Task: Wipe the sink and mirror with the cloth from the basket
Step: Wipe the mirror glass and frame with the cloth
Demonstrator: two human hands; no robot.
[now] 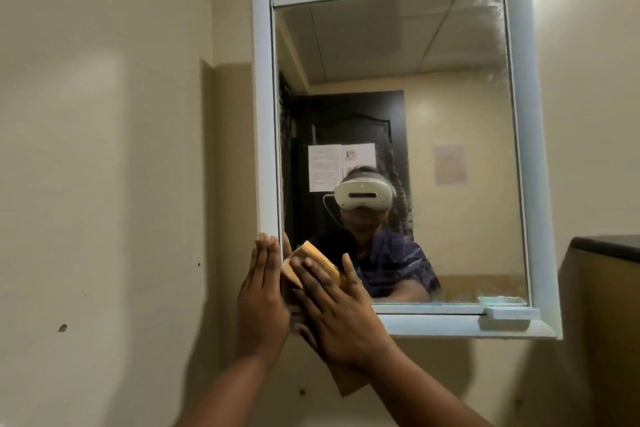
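The mirror (pixel 398 149) fills the wall ahead. My left hand (pixel 261 302) lies flat on its frame's lower-left corner, while my right hand (pixel 341 315), fingers straight, presses the yellow cloth (pixel 311 258) against the glass. Pressed only under flat fingers, the cloth could slip and fall.

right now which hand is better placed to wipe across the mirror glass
Right hand: it presses the cloth flat on the mirror at its lower left corner. The left hand only rests on the frame.

Orange cloth (pixel 313 262) pressed on mirror (pixel 398 114) lower-left corner.
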